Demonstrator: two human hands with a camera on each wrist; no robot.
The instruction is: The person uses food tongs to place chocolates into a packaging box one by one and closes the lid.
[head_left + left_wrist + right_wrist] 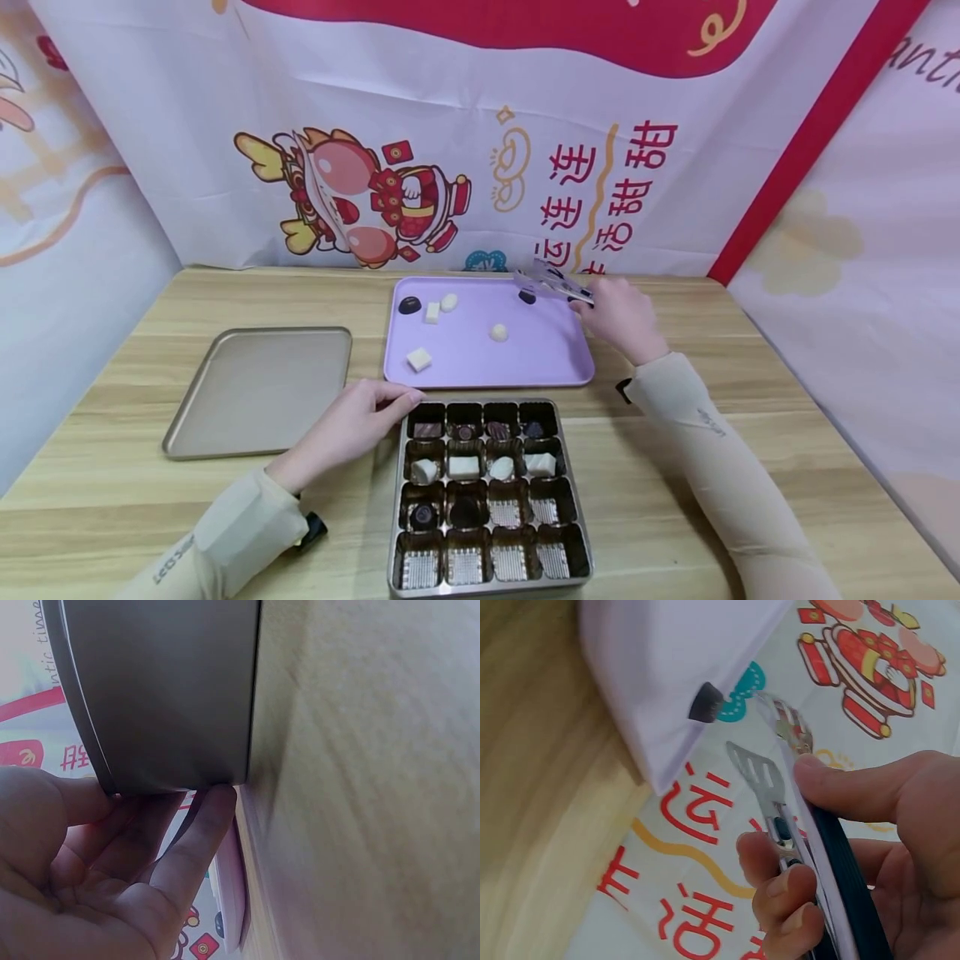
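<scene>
With thumb and fingers my left hand (352,429) holds the far left corner of a metal chocolate box (491,590); the left wrist view shows its grey side wall (161,697) close up. Dark and white chocolates fill its two far rows, and two dark ones lie in the third row's left compartments. My right hand (622,317) grips metal tongs (558,283) with dark handles over the far right of a purple tray (465,371). In the right wrist view their slotted ends stand apart, beside a dark chocolate (706,703) on the tray, with nothing between them.
Several white chocolates, among them a square one (419,359) and a round one (498,332), lie on the purple tray with another dark one (409,305). A flat gold-brown tray (273,383) is at left. A printed cloth (442,100) hangs behind the wooden table.
</scene>
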